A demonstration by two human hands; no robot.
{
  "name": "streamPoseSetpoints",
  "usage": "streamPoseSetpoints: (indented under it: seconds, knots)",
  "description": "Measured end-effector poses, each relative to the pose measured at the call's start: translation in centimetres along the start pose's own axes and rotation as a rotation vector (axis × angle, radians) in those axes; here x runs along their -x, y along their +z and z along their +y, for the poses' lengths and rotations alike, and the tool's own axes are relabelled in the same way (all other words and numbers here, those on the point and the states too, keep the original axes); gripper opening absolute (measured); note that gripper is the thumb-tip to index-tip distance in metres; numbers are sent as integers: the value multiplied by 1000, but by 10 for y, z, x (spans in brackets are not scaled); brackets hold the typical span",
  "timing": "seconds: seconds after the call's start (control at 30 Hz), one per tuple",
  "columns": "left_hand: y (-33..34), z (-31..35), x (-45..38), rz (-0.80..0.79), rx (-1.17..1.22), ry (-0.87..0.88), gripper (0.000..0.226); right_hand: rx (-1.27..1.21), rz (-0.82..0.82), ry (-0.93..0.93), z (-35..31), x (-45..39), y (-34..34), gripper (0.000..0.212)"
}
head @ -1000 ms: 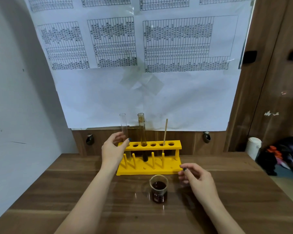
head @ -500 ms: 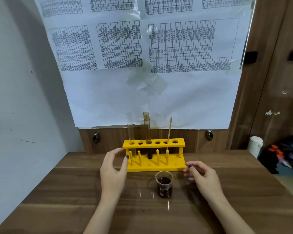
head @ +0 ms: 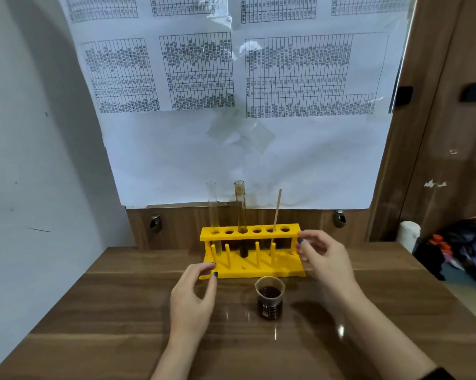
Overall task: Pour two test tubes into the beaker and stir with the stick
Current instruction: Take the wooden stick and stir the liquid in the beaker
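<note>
Head view: right hand [head: 326,259] now higher, nearer stick [head: 276,212].

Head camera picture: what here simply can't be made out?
- Printed tables on the white wall sheets: text too small and blurred to read.
- Markings on the small glass beaker of dark liquid: too small.
- Dark heap on the floor at right: blurred, cut off by the edge.
- Bottom end of the thin wooden stick: hidden behind the yellow plastic rack.
</note>
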State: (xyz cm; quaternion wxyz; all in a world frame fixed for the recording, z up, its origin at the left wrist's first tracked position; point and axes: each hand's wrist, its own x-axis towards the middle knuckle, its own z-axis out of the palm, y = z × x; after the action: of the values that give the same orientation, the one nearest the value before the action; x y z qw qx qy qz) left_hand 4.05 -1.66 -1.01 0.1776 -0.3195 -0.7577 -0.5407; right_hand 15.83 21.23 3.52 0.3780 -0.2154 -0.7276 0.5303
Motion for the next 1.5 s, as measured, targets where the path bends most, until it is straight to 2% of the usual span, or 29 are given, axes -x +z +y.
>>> streamPoseSetpoints:
  seconds: [0.37,0.53,0.8,1.0,1.17,1.5]
  knots:
    - [1,5,1,-71,-19,31,23,278,5,-92,-38,-52,31,28]
    - [3,6,1,-88,-13,26,22,328,22,-89,-36,-59,37,19]
    - [8,2,2,-136,29,18,23,276,85,-164,-50,-58,30,15]
    - [9,5,4,-170,33,29,21,64,108,-281,-83,-46,5,2]
    - [8,10,5,-237,13,19,16,-130,101,-281,-90,-23,-17,10]
    - [8,18,9,-338,-40,-16,11,-114,-9,-256,-76,17,-38,6]
